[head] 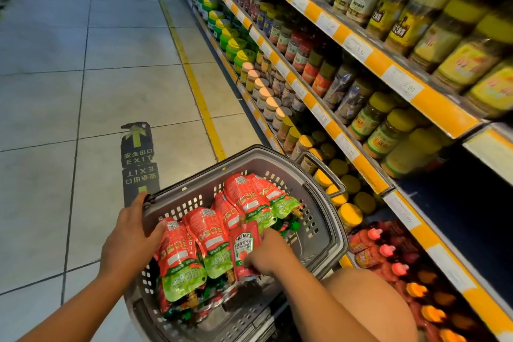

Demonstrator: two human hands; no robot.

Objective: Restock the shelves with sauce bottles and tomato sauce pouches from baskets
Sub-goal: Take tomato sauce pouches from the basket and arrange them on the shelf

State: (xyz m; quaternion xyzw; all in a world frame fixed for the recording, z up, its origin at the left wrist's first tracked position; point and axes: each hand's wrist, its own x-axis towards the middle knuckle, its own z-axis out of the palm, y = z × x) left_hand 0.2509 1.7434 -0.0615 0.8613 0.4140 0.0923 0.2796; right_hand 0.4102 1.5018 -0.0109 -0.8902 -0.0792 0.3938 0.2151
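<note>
- One view only, head camera, looking down an aisle with shelving on the right and tiled floor on the left.
- Grey plastic basket (pixel 313 203) sits near centre, low in the frame, just beside the shelf unit; its handles are folded down along the rim.
- Tomato sauce pouches (pixel 211 236) fill the basket: red tops, green bottoms, lying in overlapping rows, spouts pointing toward the near side.
- Left hand (pixel 130 233) rests on the basket's left rim; thumb lies on the nearest left pouch, fingers stretched along the outside of the rim, not curled round anything.
- Right hand (pixel 268 254) is inside the basket, fingers curled and pinching one Heinz pouch (pixel 244 247), which stands more upright than the others, label facing the camera. Fingertips are partly hidden behind the pouch.
- Bare knee (pixel 369 302) at the near right, between basket and shelves.
- Shelves (pixel 369 61): orange price strips with white tags. Upper levels carry jars with yellow and green lids; far end has green-capped tubs, blurred.
- Lowest shelf, near right: red sauce bottles (pixel 372 247) with pink and orange caps, lying close together.
- Floor: yellow line (pixel 194 86) running parallel to the shelving; dark EXIT sticker (pixel 137 158) with a green arrow, just beyond the basket.
</note>
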